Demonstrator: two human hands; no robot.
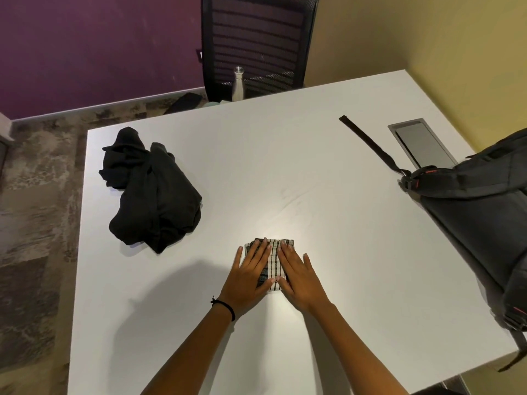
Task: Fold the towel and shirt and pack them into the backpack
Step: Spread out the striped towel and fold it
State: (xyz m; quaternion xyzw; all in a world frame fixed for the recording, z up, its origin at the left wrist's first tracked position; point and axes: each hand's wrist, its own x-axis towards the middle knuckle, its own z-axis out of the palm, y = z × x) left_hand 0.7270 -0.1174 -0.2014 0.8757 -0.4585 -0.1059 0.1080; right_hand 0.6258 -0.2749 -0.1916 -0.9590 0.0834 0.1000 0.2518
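Pressing flat, the left hand (pixel 251 276) and right hand (pixel 296 276) are laid open on the folded towel (pixel 273 259) (checked) at table (pixel 285 166) centre; the shirt (pixel 151 186) is left crumpled far left; the backpack (pixel 479 212) is placed at the right edge.

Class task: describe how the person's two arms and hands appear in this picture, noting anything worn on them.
Both forearms are bare, with no sleeves in view. The left hand has a thin black band, like a hair tie, around its wrist. The right hand shows no band, watch or ring. No gloves; the fingernails look short and unpainted.
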